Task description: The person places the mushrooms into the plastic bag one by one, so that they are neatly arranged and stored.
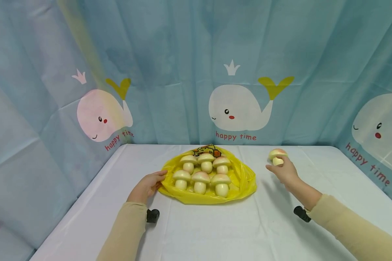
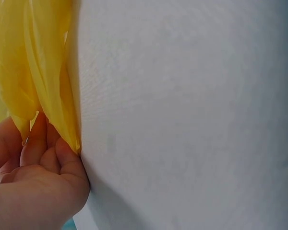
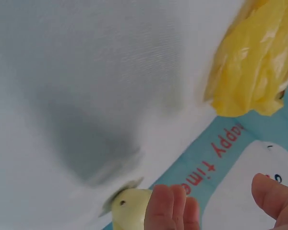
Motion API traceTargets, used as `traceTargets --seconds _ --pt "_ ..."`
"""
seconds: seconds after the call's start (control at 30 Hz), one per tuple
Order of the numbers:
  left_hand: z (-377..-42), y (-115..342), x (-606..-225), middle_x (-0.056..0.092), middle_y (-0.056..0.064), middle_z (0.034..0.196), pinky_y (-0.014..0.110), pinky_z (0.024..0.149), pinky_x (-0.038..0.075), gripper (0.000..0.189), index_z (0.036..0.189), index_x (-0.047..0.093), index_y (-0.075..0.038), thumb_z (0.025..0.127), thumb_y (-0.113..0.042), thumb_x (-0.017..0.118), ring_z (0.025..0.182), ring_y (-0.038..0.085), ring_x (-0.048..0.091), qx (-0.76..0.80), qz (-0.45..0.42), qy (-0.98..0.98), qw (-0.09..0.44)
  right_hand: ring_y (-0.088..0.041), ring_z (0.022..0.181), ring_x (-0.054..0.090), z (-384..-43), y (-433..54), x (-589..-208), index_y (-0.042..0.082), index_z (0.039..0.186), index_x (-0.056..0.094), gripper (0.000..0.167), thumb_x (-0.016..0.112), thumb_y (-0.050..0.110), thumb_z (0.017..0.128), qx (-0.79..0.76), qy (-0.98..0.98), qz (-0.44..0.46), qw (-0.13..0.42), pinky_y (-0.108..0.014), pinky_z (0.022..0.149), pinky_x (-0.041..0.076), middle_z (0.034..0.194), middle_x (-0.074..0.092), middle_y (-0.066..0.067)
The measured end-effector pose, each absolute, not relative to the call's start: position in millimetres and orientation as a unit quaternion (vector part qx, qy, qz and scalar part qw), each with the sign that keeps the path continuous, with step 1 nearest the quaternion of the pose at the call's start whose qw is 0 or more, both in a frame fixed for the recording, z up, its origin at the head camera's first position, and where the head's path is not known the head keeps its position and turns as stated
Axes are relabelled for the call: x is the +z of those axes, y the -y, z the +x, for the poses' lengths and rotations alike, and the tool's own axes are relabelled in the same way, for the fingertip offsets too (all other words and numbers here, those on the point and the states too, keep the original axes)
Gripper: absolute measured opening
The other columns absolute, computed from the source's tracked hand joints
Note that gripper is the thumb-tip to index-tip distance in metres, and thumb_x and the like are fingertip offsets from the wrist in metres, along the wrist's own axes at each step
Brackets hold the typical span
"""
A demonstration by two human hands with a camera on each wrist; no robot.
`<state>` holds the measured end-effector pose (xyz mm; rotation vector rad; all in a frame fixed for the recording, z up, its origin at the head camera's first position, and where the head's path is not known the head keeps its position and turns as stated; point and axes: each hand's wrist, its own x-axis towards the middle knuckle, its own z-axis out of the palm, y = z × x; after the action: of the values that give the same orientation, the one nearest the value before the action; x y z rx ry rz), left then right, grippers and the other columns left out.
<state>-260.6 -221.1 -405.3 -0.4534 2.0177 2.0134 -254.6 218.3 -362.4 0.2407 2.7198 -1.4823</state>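
Note:
A yellow plastic bag (image 1: 189, 197) lies spread on the table, with several toy mushrooms (image 1: 200, 177) standing on it in two rows. At the bag's left edge, my left hand (image 1: 149, 185) pinches a fold of the plastic. The left wrist view shows this hand (image 2: 43, 177) with yellow film (image 2: 53, 72) between thumb and fingers. Farther right, a single mushroom (image 1: 277, 153) with a pink-tinged cap sits beyond my right hand (image 1: 285, 172). In the right wrist view, thumb and fingers are spread apart, and the pale mushroom (image 3: 129, 207) shows beside the fingers (image 3: 165, 206), partly hidden.
A white cloth (image 1: 212, 232) covers the table. Behind and at the sides hangs a light blue curtain (image 1: 170, 72) printed with whales. Each wrist carries a small black device, one at the left cuff (image 1: 152, 216) and one at the right (image 1: 302, 214).

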Motion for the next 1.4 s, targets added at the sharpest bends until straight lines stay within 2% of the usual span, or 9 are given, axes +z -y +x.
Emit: traceTargets --seconds 0.13,0.27,0.37,0.47,0.87,1.13,1.4 --pt "-259.7 222.7 -404.8 0.023 0.024 0.156 0.043 0.116 0.022 0.045 0.148 0.034 0.004 0.104 -0.002 0.039 0.141 0.036 0.027 0.691 -0.154 -0.695 0.125 -0.038 0.103 0.047 -262.1 -222.2 -367.2 -0.008 0.149 0.015 0.076 0.06 0.02 0.095 -0.469 -0.879 0.083 -0.02 -0.041 0.076 0.045 0.121 0.043 -0.031" --pt "-258.5 223.4 -403.8 0.023 0.024 0.156 0.043 0.115 0.022 0.045 0.148 0.033 0.004 0.104 -0.002 0.038 0.141 0.036 0.027 0.688 -0.153 -0.698 0.124 -0.047 0.118 0.042 -269.8 -228.3 -371.4 -0.008 0.151 0.006 0.082 0.059 0.02 0.095 -0.456 -0.884 0.094 -0.027 -0.053 0.091 0.043 0.134 0.036 -0.038" --pt "-258.3 223.4 -402.7 0.024 0.024 0.155 0.043 0.115 0.023 0.045 0.147 0.035 0.004 0.104 -0.002 0.039 0.14 0.036 0.027 0.688 -0.157 -0.697 0.123 -0.052 0.131 0.029 -275.6 -233.6 -374.4 -0.008 0.151 0.0 0.086 0.06 0.02 0.095 -0.441 -0.892 0.098 -0.02 -0.06 0.104 0.032 0.145 0.024 -0.04" --pt "-258.9 224.1 -402.5 0.025 0.023 0.155 0.042 0.115 0.024 0.044 0.147 0.036 0.003 0.103 -0.002 0.04 0.14 0.035 0.028 0.689 -0.161 -0.696 0.121 -0.053 0.135 0.021 -282.3 -238.2 -376.8 -0.006 0.151 -0.002 0.089 0.061 0.02 0.094 -0.43 -0.898 0.096 -0.009 -0.061 0.108 0.025 0.149 0.016 -0.039" --pt "-259.3 222.0 -402.6 0.027 0.024 0.154 0.042 0.114 0.025 0.044 0.147 0.037 0.004 0.103 -0.001 0.04 0.139 0.035 0.03 0.692 -0.163 -0.694 0.114 -0.055 0.136 0.013 -306.3 -252.1 -382.4 0.002 0.154 -0.001 0.089 0.061 0.018 0.093 -0.418 -0.903 0.104 0.009 -0.063 0.109 0.022 0.149 0.009 -0.04" --pt "-258.6 219.8 -405.6 0.027 0.026 0.153 0.041 0.114 0.026 0.044 0.147 0.034 0.006 0.104 -0.002 0.039 0.138 0.037 0.031 0.695 -0.149 -0.694 0.116 -0.052 0.136 0.019 -322.1 -252.4 -387.9 0.002 0.155 0.006 0.088 0.065 0.018 0.091 -0.402 -0.907 0.123 0.01 -0.06 0.11 0.024 0.15 0.015 -0.037" --pt "-259.2 217.7 -406.2 0.031 0.025 0.152 0.042 0.114 0.027 0.043 0.146 0.038 0.005 0.103 -0.001 0.04 0.137 0.036 0.033 0.692 -0.161 -0.695 0.108 -0.05 0.128 0.031 -327.7 -252.1 -390.5 -0.007 0.15 0.016 0.079 0.064 0.012 0.09 -0.39 -0.913 0.12 -0.002 -0.058 0.105 0.032 0.144 0.026 -0.038"
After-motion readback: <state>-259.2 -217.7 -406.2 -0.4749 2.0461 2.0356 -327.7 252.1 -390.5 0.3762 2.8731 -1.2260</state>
